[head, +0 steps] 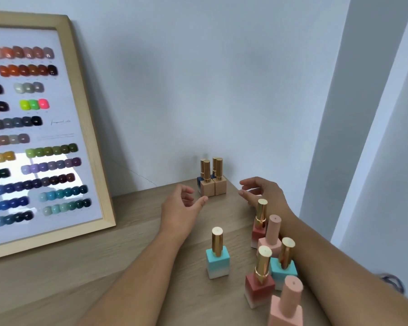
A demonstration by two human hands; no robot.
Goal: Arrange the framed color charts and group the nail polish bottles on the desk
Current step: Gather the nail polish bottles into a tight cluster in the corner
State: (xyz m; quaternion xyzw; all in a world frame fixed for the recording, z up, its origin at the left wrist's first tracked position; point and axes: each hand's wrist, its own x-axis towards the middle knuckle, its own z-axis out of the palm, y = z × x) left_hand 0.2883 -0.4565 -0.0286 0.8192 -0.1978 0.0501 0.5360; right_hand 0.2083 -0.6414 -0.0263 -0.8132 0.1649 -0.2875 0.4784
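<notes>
Hands flank four gold-capped nail polish bottles (pixel 213 184) packed together at the desk's (pixel 99 274) far right corner; left hand (pixel 181 208) and right hand (pixel 263 191) are loosely curled, holding nothing. Framed color chart (pixel 45 128) leans at the left edge; six mixed bottles (pixel 259 287) stand nearer.

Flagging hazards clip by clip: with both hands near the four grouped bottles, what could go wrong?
The right hand's forearm lies close beside five clustered nail polish bottles; drawing back could topple some. The four-bottle group stands near the desk corner; a left hand nudge might push it off.
</notes>
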